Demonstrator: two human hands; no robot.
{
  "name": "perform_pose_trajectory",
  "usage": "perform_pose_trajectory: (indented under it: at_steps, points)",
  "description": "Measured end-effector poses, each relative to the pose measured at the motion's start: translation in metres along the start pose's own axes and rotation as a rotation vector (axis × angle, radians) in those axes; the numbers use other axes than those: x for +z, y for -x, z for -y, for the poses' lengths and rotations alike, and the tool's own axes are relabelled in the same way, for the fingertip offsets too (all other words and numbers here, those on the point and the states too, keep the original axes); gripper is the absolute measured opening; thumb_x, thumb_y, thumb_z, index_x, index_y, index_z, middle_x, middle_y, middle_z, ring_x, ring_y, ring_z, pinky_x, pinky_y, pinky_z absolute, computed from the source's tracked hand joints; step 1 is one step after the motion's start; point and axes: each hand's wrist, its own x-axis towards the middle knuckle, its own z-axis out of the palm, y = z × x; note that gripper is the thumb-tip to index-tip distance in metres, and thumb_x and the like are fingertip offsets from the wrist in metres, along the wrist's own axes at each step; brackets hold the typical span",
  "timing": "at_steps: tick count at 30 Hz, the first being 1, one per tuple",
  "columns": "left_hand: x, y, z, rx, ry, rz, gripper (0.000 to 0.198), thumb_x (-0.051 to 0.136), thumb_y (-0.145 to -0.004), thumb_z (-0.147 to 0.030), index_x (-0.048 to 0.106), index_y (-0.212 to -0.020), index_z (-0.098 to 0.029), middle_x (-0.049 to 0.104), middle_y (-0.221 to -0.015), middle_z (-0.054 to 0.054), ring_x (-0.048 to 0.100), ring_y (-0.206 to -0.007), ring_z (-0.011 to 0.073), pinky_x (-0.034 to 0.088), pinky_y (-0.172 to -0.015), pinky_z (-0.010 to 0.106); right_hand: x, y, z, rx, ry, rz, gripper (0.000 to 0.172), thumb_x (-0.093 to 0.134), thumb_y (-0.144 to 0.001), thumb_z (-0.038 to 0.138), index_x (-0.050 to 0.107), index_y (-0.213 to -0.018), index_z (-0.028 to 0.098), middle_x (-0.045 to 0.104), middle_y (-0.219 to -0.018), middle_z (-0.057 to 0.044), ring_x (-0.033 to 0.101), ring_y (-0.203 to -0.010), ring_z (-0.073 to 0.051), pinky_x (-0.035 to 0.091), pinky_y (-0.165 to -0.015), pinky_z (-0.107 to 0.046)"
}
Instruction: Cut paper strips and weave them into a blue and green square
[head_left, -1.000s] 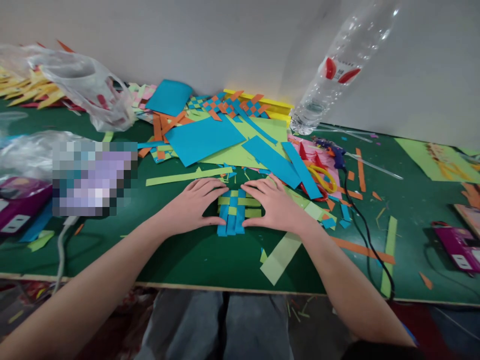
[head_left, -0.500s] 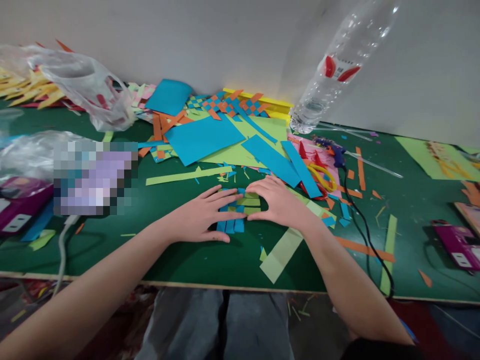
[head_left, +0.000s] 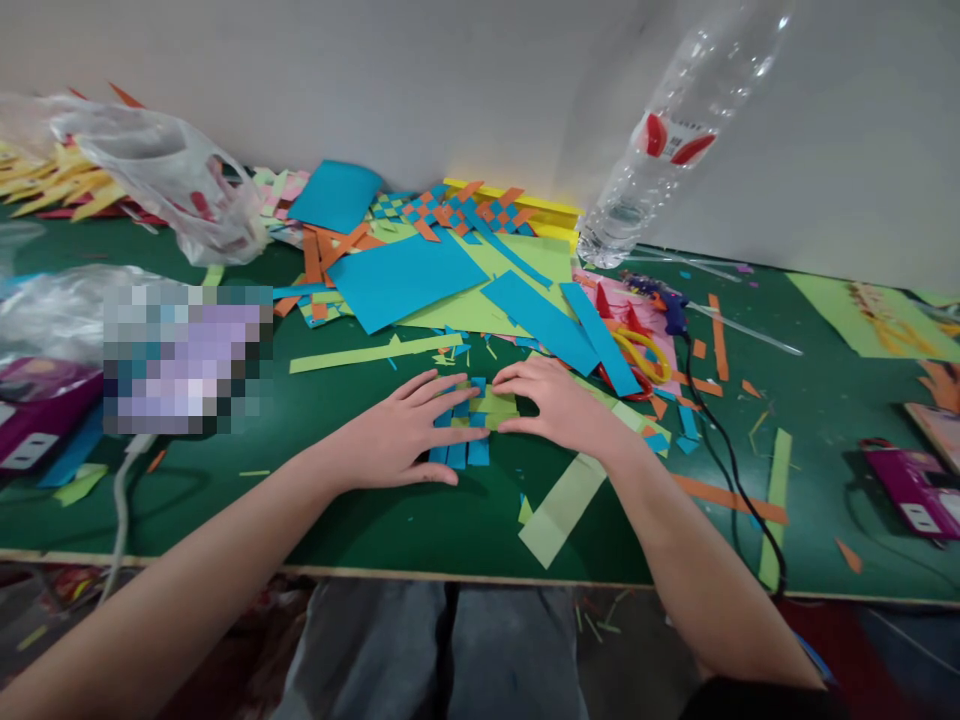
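A: What's different from a second ago?
B: Nearest the front edge of the counter [head_left: 360, 530], nothing: the pale green strip [head_left: 562, 512] lies slantwise where it was. Beyond it, the left hand [head_left: 394, 437] has gone from the left edge of the woven piece [head_left: 478, 420] to lying across it.
A: And each grip?
B: The left is spread flat, fingers apart, pinching nothing I can see. The right hand [head_left: 551, 400] is curved half open, thumb and fingers apart, tips at the weave's green ends; I can't tell how hard they press.
A: What's the weave made of?
B: Flat paper strips, blue running near to far, yellow-green crossing left to right. It lies on the smooth dark green counter between the hands, much of it hidden under the left one.
A: What's crowding it?
B: Just beyond, tiny clippings and a long yellow-green strip [head_left: 375, 353]; to the right, yellow loop handles [head_left: 652, 357]. Farther, a broad blue sheet [head_left: 405, 280], then checkered blue-and-orange pieces [head_left: 450, 212]. A crinkled plastic bag [head_left: 161, 160] sits far left, a clear bottle [head_left: 660, 150] far right.
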Motion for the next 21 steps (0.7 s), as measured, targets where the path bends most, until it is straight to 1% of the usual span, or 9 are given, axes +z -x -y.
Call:
perform_pose_trajectory:
  at_steps: [2, 4, 6, 8, 10, 12, 14, 16, 21]
  points:
    - [-0.001, 0.000, -0.001, 0.002, 0.003, -0.004, 0.059, 0.045, -0.088, -0.063, 0.041, -0.142, -0.040, 0.028, -0.156, 0.005, 0.019, -0.145, 0.0318, 0.016, -0.117, 0.054, 0.000, 0.000, -0.001, 0.006, -0.006, 0.008, 0.042, 0.063, -0.084, 0.047, 0.064, -0.118, 0.023, 0.061, -0.125, -0.007, 0.053, -0.115, -0.026, 0.041, -0.100, -0.045]
    - [-0.003, 0.001, 0.000, -0.002, 0.007, -0.038, 0.063, 0.045, -0.088, -0.063, 0.035, -0.145, -0.038, 0.024, -0.158, 0.006, 0.017, -0.146, 0.0326, 0.018, -0.117, 0.054, 0.000, 0.001, 0.000, -0.001, -0.001, 0.004, 0.041, 0.063, -0.084, 0.048, 0.064, -0.117, 0.024, 0.061, -0.125, -0.007, 0.053, -0.117, -0.026, 0.037, -0.103, -0.047]
    - [-0.004, 0.002, 0.003, -0.045, 0.007, -0.122, 0.066, 0.044, -0.091, -0.058, 0.028, -0.149, -0.031, 0.022, -0.159, 0.009, 0.019, -0.145, 0.0325, 0.021, -0.116, 0.052, 0.000, 0.001, 0.001, -0.023, 0.020, -0.020, 0.042, 0.062, -0.084, 0.049, 0.062, -0.119, 0.025, 0.061, -0.126, -0.006, 0.053, -0.119, -0.026, 0.027, -0.110, -0.050]
    - [-0.005, 0.003, 0.007, -0.165, -0.016, -0.236, 0.061, 0.041, -0.096, -0.047, 0.025, -0.150, -0.022, 0.033, -0.154, 0.013, 0.031, -0.141, 0.0305, 0.028, -0.114, 0.049, 0.000, 0.002, 0.004, -0.045, 0.043, -0.070, 0.043, 0.062, -0.085, 0.049, 0.060, -0.121, 0.025, 0.061, -0.126, -0.006, 0.053, -0.119, -0.026, 0.019, -0.114, -0.051]
    - [-0.005, 0.005, 0.013, -0.317, -0.059, -0.322, 0.053, 0.038, -0.099, -0.034, 0.028, -0.148, -0.017, 0.054, -0.138, 0.014, 0.048, -0.129, 0.0281, 0.036, -0.109, 0.047, 0.000, 0.002, 0.007, -0.058, 0.054, -0.108, 0.039, 0.060, -0.088, 0.046, 0.061, -0.119, 0.024, 0.063, -0.122, -0.007, 0.055, -0.115, -0.025, 0.024, -0.110, -0.049]
    - [-0.004, 0.007, 0.018, -0.397, -0.091, -0.343, 0.046, 0.036, -0.098, -0.026, 0.036, -0.143, -0.016, 0.067, -0.117, 0.011, 0.059, -0.115, 0.0271, 0.042, -0.102, 0.046, 0.000, 0.001, 0.009, -0.071, 0.049, -0.099, 0.034, 0.057, -0.090, 0.045, 0.064, -0.114, 0.022, 0.067, -0.111, -0.007, 0.058, -0.105, -0.024, 0.033, -0.099, -0.044]
    - [-0.004, 0.010, 0.021, -0.405, -0.098, -0.330, 0.041, 0.036, -0.097, -0.023, 0.044, -0.137, -0.018, 0.072, -0.108, 0.007, 0.064, -0.104, 0.0254, 0.044, -0.098, 0.045, 0.001, 0.000, 0.011, -0.081, 0.049, -0.050, 0.032, 0.055, -0.091, 0.045, 0.066, -0.109, 0.020, 0.069, -0.099, -0.006, 0.060, -0.094, -0.022, 0.038, -0.089, -0.040]
    - [-0.002, 0.011, 0.022, -0.397, -0.089, -0.319, 0.038, 0.037, -0.096, -0.022, 0.047, -0.134, -0.021, 0.073, -0.106, 0.004, 0.067, -0.099, 0.0232, 0.043, -0.098, 0.045, 0.003, -0.002, 0.011, -0.082, 0.055, -0.011, 0.031, 0.055, -0.091, 0.045, 0.066, -0.105, 0.019, 0.069, -0.093, -0.006, 0.060, -0.089, -0.021, 0.038, -0.086, -0.039]
    - [0.000, 0.011, 0.022, -0.343, -0.014, -0.304, 0.038, 0.043, -0.095, -0.023, 0.047, -0.133, -0.025, 0.073, -0.107, 0.002, 0.066, -0.102, 0.0199, 0.037, -0.105, 0.043, 0.006, -0.004, 0.010, -0.068, 0.023, 0.022, 0.029, 0.056, -0.091, 0.041, 0.065, -0.105, 0.018, 0.068, -0.100, -0.007, 0.059, -0.093, -0.022, 0.041, -0.084, -0.037]
